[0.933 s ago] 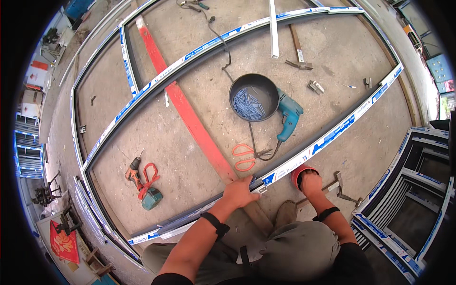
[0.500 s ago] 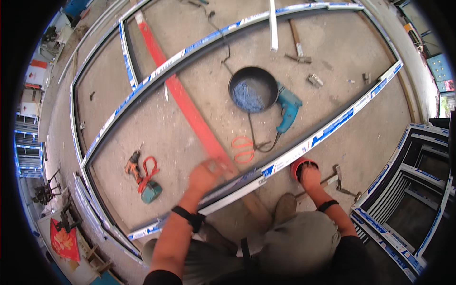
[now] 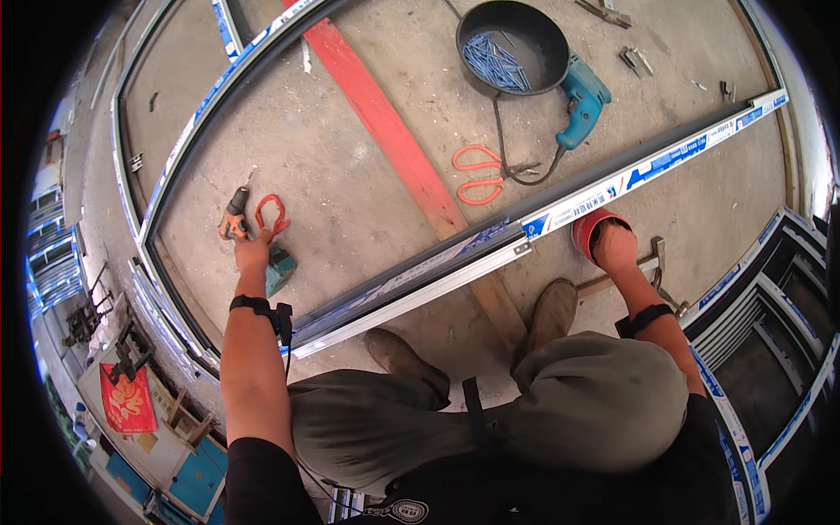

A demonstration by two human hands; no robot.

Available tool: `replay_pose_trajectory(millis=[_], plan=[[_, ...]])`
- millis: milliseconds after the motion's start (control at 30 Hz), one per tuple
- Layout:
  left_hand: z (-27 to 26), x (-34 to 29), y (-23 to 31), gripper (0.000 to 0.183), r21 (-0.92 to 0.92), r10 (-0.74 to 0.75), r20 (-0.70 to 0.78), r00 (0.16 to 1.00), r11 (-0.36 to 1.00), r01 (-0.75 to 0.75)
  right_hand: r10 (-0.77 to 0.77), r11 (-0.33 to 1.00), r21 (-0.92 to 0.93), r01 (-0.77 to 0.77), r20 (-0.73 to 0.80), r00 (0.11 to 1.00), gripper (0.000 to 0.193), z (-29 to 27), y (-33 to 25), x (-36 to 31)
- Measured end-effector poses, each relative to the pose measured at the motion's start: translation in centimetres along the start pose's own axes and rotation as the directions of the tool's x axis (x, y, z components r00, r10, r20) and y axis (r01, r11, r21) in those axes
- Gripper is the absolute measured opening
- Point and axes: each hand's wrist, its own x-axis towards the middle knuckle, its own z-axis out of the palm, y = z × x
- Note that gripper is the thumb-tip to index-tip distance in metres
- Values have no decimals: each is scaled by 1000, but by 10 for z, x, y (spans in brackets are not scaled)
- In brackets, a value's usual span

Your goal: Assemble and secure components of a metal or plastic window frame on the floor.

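Observation:
My left hand [image 3: 252, 252] is on the handle of a cordless drill [image 3: 233, 223], its fingers closed round the grip. The drill is orange and black with a teal battery and a bit in its chuck; it lies on the floor inside a metal frame. A red strap loop [image 3: 274, 215] lies against it. My right hand [image 3: 616, 247] reaches into a small red tub [image 3: 584, 237] beside the frame's near rail [image 3: 612, 194]. The fingers are hidden inside the tub, as are its contents. A short silvery bar [image 3: 420, 293] lies along the rail's near side.
A black pan [image 3: 549, 48] of blue screws or plugs stands near a teal corded drill [image 3: 584, 105]. Orange-handled scissors [image 3: 479, 173] lie close by. A red plank [image 3: 376, 122] runs beneath the frame. A hammer [image 3: 658, 254] and more window frames [image 3: 744, 324] are at the right.
My left hand has moved left from the near rail to the cordless drill. My right hand remains at the red tub, now deeper inside. The view has tipped nearer to my body.

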Motion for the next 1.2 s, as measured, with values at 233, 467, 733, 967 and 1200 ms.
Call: replay_pose_trajectory(millis=[233,467,733,967,1200], plan=[[12,37,-11,100,255,-45,193,980,967,-6,37,971,234,-54,73,997,19,-17,-4,-14],[-2,67,-90,65,-5,-160,22,987,987,160,103,908,396,-136,104,989,16,-16,-10,-21],[24,70,-90,26,-378,-315,534,785,741,555,341,157,836,-525,453,824,16,-30,12,-26],[33,65,-90,20,-585,-215,613,760,524,620,334,145,883,-447,382,862,14,-75,0,-26],[-60,1,0,21,-775,250,410,877,603,190,120,-122,961,-249,263,957,13,-168,-70,0]])
